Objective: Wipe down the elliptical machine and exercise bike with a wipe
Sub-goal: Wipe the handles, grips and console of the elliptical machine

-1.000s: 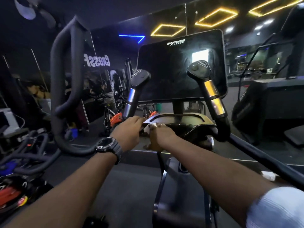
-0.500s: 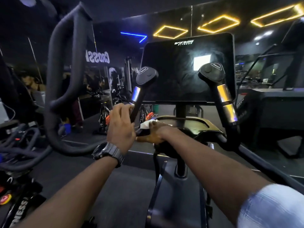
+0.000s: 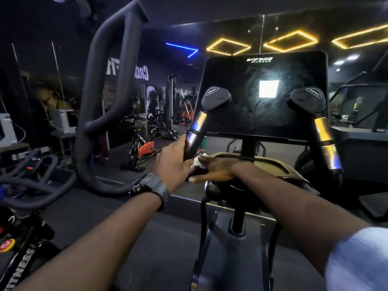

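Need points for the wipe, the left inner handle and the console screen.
wipe (image 3: 196, 161), head view, white patch showing between the two hands.
left inner handle (image 3: 196, 128), head view, on its metal sensor band.
console screen (image 3: 241, 114), head view, dark glass left of the bright reflection.

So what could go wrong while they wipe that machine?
The wipe is mostly hidden under the flat right hand, pressed near the base of the left grip. It might slide out or bunch up and miss spots. The left hand holds that same grip, so the part under its fingers may stay unwiped. The screen looks smudged and could be forgotten.
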`<state>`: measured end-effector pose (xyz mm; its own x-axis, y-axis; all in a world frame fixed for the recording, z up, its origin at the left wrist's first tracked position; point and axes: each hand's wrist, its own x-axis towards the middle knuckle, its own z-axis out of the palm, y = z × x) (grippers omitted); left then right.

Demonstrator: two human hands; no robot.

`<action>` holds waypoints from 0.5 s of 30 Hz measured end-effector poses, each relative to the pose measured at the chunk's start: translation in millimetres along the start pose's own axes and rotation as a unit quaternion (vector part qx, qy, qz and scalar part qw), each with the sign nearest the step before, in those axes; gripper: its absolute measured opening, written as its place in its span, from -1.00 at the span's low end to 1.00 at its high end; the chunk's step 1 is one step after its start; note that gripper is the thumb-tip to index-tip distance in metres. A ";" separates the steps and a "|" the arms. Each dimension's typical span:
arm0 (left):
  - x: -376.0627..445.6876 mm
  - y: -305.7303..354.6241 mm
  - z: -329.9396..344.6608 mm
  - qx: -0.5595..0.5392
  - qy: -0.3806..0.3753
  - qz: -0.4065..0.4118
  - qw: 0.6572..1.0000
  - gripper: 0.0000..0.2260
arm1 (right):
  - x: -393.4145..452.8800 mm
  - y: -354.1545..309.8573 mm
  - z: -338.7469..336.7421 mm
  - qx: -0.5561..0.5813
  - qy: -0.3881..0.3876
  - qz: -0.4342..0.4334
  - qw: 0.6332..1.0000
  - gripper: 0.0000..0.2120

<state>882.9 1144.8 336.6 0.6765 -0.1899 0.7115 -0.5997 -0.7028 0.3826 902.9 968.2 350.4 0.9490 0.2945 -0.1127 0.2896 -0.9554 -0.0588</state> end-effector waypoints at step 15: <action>0.5 -3.2 -13.2 -0.022 -0.053 0.005 0.998 -0.62 | -5.3 -14.2 13.0 -0.013 0.015 0.010 1.000 0.03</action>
<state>879.5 1156.0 343.6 0.7111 -0.2696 0.6494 -0.6224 -0.6710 0.4030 892.2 980.5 338.9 0.9578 0.2752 -0.0834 0.2736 -0.9614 -0.0301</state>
